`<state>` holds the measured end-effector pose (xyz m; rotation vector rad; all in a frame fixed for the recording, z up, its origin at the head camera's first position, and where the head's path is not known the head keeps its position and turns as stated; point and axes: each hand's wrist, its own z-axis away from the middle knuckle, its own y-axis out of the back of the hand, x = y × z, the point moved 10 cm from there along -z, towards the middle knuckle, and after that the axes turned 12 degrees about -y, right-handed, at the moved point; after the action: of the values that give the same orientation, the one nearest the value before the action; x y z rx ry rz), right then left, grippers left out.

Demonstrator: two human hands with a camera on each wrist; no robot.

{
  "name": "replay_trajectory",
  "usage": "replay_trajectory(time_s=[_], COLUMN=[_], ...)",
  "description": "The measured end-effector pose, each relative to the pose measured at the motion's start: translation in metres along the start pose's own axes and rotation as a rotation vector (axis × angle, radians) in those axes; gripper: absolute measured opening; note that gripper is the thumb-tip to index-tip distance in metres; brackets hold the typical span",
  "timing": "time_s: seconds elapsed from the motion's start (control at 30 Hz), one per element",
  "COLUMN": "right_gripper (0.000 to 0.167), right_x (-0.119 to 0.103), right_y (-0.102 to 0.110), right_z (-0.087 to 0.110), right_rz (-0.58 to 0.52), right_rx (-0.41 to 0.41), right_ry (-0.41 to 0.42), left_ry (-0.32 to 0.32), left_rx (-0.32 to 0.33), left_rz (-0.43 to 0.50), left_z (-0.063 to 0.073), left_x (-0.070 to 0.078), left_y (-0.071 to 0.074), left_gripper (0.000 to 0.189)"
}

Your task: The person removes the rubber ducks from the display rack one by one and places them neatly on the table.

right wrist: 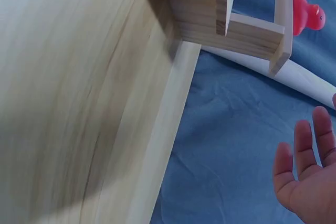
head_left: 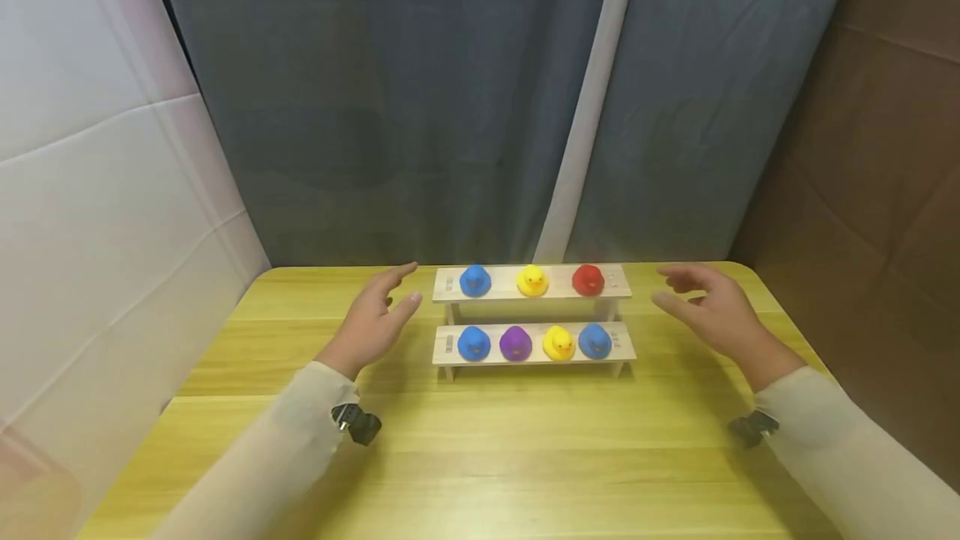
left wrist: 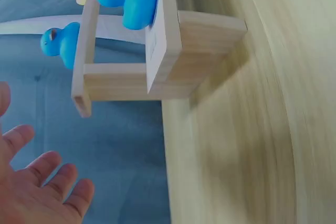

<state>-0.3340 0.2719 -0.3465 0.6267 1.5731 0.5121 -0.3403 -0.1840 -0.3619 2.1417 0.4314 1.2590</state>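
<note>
The left grip hovers near blue ducks on a stand.

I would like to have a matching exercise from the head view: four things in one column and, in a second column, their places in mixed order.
Things:
1. red toy
2. left hand
3. purple toy
4. grey-blue cloth

Places:
A. on the lower shelf, second from the left
B. on the upper shelf, rightmost toy
C. behind both shelves
D. beside the shelves, not touching them

Pairs: 1-B, 2-D, 3-A, 4-C
</note>
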Motion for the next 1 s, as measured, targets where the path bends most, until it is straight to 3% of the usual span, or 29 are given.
replay_trajectory(time_s=[0.2,0.4,0.53,0.87,1.0], right_gripper=[0.05,0.048,0.046,0.044,0.046], right_x=[-0.003,-0.006,-0.008,-0.015,-0.019], right_y=[-0.005,-0.011,-0.017,-0.03,-0.035], right_z=[-0.007,-0.013,-0.017,-0.027,-0.029], right_rz=[0.001,-0.006,-0.01,-0.038,-0.042], right_rx=[0.005,0.003,-0.01,-0.04,-0.057], right_ry=[-0.015,-0.029,-0.035,-0.041,-0.051], left_ry=[0.046,0.067,0.091,0.205,0.2], left_rx=[0.043,0.112,0.125,0.188,0.22], left_rz=[0.134,0.225,0.272,0.389,0.436], left_z=[-0.013,-0.022,-0.027,-0.028,-0.029], left_x=[-0.011,-0.019,-0.024,-0.038,-0.038], left_y=[-0.018,-0.032,-0.043,-0.062,-0.07], left_gripper=[0.055,0.051,0.05,0.047,0.046])
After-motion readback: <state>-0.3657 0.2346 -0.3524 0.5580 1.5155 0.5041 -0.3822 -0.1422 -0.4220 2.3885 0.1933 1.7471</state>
